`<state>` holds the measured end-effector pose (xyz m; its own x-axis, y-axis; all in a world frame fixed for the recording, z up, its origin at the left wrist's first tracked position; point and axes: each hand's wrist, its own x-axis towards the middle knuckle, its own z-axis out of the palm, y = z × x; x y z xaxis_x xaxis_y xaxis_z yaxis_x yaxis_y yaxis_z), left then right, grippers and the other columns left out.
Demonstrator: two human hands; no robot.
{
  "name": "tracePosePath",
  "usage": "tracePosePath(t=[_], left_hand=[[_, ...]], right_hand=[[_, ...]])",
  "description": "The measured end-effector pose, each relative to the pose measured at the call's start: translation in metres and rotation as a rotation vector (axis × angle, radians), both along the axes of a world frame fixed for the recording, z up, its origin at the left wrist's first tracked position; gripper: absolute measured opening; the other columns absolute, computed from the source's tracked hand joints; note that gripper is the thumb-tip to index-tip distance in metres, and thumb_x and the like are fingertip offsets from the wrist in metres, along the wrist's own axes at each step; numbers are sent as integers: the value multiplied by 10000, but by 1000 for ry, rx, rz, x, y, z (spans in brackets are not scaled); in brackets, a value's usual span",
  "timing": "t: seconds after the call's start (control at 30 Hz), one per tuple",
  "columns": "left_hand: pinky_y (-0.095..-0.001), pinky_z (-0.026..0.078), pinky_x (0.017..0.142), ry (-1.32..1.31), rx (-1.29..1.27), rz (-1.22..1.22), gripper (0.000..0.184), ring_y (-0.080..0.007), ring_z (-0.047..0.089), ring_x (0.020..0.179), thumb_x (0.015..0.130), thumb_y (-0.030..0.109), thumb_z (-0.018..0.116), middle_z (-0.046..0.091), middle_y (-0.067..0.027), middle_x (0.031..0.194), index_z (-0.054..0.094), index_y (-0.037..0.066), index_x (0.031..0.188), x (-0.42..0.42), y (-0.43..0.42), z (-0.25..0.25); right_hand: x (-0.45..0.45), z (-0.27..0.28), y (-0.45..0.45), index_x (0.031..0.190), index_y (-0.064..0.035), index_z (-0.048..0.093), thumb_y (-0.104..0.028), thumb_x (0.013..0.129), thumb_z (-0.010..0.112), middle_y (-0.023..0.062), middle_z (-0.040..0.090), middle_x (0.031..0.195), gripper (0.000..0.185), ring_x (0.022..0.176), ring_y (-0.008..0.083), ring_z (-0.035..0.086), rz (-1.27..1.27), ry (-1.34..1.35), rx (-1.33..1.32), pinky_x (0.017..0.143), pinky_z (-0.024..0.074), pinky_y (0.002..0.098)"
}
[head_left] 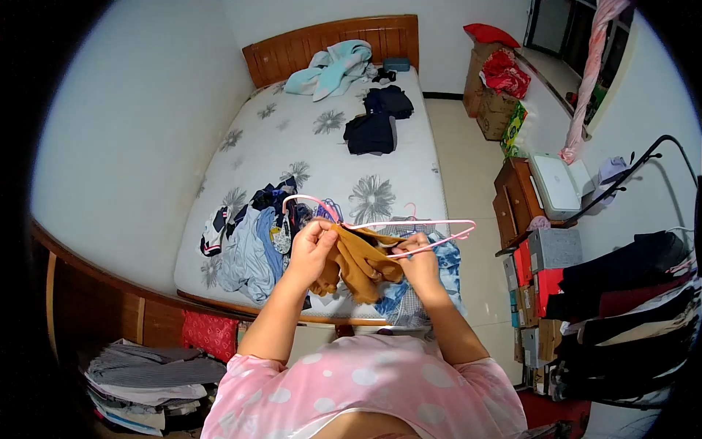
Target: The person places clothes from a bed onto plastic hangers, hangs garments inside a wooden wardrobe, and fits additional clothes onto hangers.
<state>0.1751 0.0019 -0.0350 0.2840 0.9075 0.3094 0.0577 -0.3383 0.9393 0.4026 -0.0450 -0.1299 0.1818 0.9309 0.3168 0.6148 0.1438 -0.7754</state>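
A mustard-brown garment hangs between my hands above the near end of the bed. My left hand is closed, pinching its top edge close to the neck of a pink clothes hanger. My right hand is closed on the garment's other side, with the hanger's lower bar at its fingers. One hanger arm reaches out to the right, past the cloth. The hanger's other arm is hidden. Below lie a pile of mixed clothes on the left and blue-and-white patterned clothing on the right.
Folded dark clothes and a light blue blanket lie farther up the bed. On the right stand a clothes rack with hanging clothes, stacked shoe boxes and a wooden cabinet. Stacked clothes sit at lower left.
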Motion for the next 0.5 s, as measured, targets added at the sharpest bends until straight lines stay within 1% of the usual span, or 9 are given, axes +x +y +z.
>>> tracePosePath(t=[0.07,0.1,0.17,0.2,0.27,0.33,0.37,0.47,0.5], left_hand=[[-215,410,699,-34,-18,-2,235,-63,484,745,909,240,593,549,15,834,562,8,892,-3,-2,-2],[-215,410,701,-48,-7,-2,237,-64,485,746,909,242,592,551,15,837,562,8,892,-5,-3,-3],[-211,408,707,-88,13,10,244,-68,486,758,910,247,591,552,12,844,566,6,889,-4,-7,4],[-212,409,713,-114,-5,14,247,-70,487,769,913,249,588,553,9,852,569,4,885,-8,-6,4],[-216,409,708,-120,-37,53,244,-69,487,764,916,244,583,555,9,844,571,3,878,-14,-4,5],[-214,402,695,-74,-36,49,223,-66,482,752,916,223,581,554,12,814,572,9,856,-23,0,2],[-212,400,692,-46,-27,42,216,-65,479,748,915,216,581,554,13,808,572,9,851,-27,3,1],[-214,396,660,55,8,45,205,-61,475,715,899,195,597,557,22,764,577,11,812,-31,3,9],[-216,398,645,88,22,54,206,-62,477,699,892,192,604,559,21,745,581,7,803,-30,2,12]], right_hand=[[2,-1,0,909,-43,666,-107,777,650,123,555,942,148,795,317,582,-47,-58,95,689,479,393],[5,-6,1,927,-43,663,-56,771,628,117,568,953,160,801,293,593,-42,-52,132,683,490,360],[15,-27,7,926,-33,663,-28,772,612,112,574,976,162,798,264,599,-6,174,106,681,492,343],[20,-27,8,925,-29,663,-14,773,603,110,577,988,164,796,250,603,11,286,94,680,492,334],[38,-24,5,948,-13,664,61,709,561,108,604,952,271,716,182,581,-40,261,68,630,466,268],[52,-17,3,961,-10,664,79,686,541,99,614,933,314,679,162,565,-69,261,98,602,447,255],[60,-7,-1,975,17,653,84,690,541,103,608,963,313,738,164,577,-51,332,66,659,467,246],[75,24,-8,986,38,641,102,686,530,113,593,1015,326,852,174,584,113,415,89,747,474,229],[79,32,-11,998,46,630,119,670,514,121,573,1067,356,982,210,567,146,500,-10,861,451,246]])
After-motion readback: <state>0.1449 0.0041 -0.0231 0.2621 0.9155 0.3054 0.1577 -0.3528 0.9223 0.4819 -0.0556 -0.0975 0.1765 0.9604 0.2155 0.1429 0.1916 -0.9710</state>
